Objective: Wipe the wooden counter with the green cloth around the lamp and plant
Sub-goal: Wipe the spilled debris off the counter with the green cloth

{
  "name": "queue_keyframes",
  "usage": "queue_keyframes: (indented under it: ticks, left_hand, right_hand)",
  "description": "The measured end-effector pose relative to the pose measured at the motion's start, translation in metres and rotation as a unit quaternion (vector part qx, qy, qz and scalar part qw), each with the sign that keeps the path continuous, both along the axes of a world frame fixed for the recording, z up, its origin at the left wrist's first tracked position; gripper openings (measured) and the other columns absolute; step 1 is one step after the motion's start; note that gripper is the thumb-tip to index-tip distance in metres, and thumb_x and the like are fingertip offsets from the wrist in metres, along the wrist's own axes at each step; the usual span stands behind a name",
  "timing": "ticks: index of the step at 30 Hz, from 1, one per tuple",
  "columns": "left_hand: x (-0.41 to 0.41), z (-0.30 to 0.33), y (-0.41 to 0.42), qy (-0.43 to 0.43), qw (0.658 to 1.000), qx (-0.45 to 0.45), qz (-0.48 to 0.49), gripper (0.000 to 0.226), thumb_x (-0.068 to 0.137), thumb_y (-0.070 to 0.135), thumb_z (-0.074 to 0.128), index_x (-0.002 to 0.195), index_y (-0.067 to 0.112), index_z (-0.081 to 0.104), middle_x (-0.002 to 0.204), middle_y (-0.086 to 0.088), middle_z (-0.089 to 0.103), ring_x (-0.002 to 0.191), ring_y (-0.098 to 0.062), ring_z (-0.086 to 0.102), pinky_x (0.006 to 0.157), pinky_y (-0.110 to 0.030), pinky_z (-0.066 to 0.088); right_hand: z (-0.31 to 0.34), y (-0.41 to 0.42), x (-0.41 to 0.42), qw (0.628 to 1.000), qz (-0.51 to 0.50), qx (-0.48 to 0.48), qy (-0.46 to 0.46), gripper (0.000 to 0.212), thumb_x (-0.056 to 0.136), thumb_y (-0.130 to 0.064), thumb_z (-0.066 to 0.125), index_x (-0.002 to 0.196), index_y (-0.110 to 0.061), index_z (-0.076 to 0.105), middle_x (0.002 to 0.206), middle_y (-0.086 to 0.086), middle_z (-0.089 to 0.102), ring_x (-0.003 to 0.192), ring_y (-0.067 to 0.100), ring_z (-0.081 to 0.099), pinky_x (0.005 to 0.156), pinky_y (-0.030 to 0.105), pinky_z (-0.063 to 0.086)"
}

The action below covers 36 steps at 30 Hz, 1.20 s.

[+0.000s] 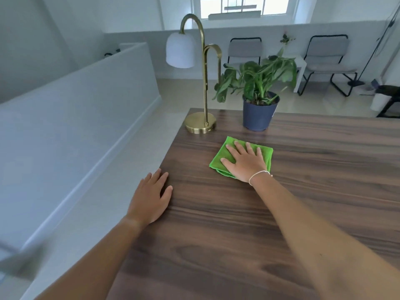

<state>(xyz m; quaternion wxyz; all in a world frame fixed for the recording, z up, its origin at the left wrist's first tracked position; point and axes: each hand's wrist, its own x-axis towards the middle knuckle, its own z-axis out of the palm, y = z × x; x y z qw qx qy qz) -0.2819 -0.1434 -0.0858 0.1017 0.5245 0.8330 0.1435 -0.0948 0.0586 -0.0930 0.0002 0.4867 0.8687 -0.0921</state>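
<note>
A right hand [245, 162], fingers spread, presses a folded green microfibre cloth [241, 156] flat on the dark wooden counter [238, 224]; the left hand [149, 199] rests open at the edge. Even pressure should steer it between the brass lamp base [200, 122] and navy plant pot [258, 114].

Both bare arms were extended forward from the lower edge of the view. The right hand [245, 162] was laid palm down with the fingers [239, 146] spread and pointing away from the body, and a thin pale bracelet [258, 175] was worn at its wrist. The left hand [151, 197] was placed flat, nearer the body and well apart from the right, its fingers held loosely together and its thumb set out to the side.
</note>
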Motion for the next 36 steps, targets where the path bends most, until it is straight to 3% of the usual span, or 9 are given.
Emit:
queue_keyframes:
  ticks: [8,18,24,28,33,36]
  left_hand:
    - [-0.023,0.004,-0.016,-0.036,0.999,0.017,0.006,0.049,0.099,0.03,0.032,0.146,0.016,0.028,0.158,-0.002,0.018,0.146,-0.021,0.013,0.118,-0.033,0.01]
    - [-0.005,0.015,-0.017,-0.088,0.993,0.071,0.007,0.046,0.099,0.021,0.033,0.143,0.008,0.033,0.155,-0.008,0.025,0.145,-0.02,0.019,0.117,-0.029,0.01]
    - [0.029,0.019,-0.016,-0.05,0.997,0.037,-0.042,0.048,0.098,0.024,0.034,0.144,0.007,0.031,0.156,-0.011,0.022,0.145,-0.026,0.018,0.119,-0.036,0.013]
    - [0.049,0.017,-0.024,-0.022,0.997,0.019,-0.067,0.049,0.098,0.024,0.034,0.145,0.009,0.029,0.156,-0.01,0.021,0.145,-0.031,0.016,0.118,-0.04,0.013]
    - [0.045,0.011,-0.042,-0.006,0.998,0.009,-0.065,0.05,0.098,0.027,0.035,0.145,0.01,0.03,0.157,-0.009,0.021,0.145,-0.03,0.016,0.119,-0.041,0.014]
    - [0.041,0.005,-0.052,0.002,0.998,0.004,-0.064,0.05,0.098,0.027,0.035,0.145,0.011,0.03,0.157,-0.008,0.02,0.146,-0.029,0.015,0.119,-0.039,0.011]
  right_hand:
    - [-0.003,-0.05,-0.067,0.997,0.076,-0.004,0.008,0.065,0.091,-0.063,0.017,0.15,-0.037,0.008,0.161,-0.008,-0.001,0.148,0.025,-0.005,0.118,0.05,-0.005]
    - [0.002,-0.16,-0.02,0.984,0.174,-0.016,0.027,0.061,0.093,-0.06,0.022,0.149,-0.038,0.01,0.16,-0.01,0.002,0.148,0.021,-0.005,0.118,0.047,-0.009]
    - [0.003,-0.186,0.09,0.995,0.1,-0.006,0.029,0.059,0.092,-0.061,0.024,0.147,-0.042,0.012,0.16,-0.013,0.003,0.148,0.016,-0.003,0.119,0.044,-0.009]
    - [0.004,-0.172,0.149,1.0,-0.025,-0.011,0.013,0.078,0.074,-0.074,0.005,0.146,-0.046,0.01,0.16,-0.015,0.003,0.148,0.015,-0.001,0.118,0.044,-0.005]
    - [0.003,-0.166,0.126,0.994,-0.105,-0.019,0.002,0.063,0.091,-0.063,0.021,0.149,-0.04,0.008,0.16,-0.011,-0.001,0.148,0.022,-0.004,0.118,0.049,-0.005]
    - [0.002,-0.174,0.095,0.996,-0.083,-0.021,0.006,0.065,0.091,-0.064,0.02,0.149,-0.039,0.007,0.161,-0.009,-0.002,0.148,0.024,-0.006,0.117,0.05,-0.007]
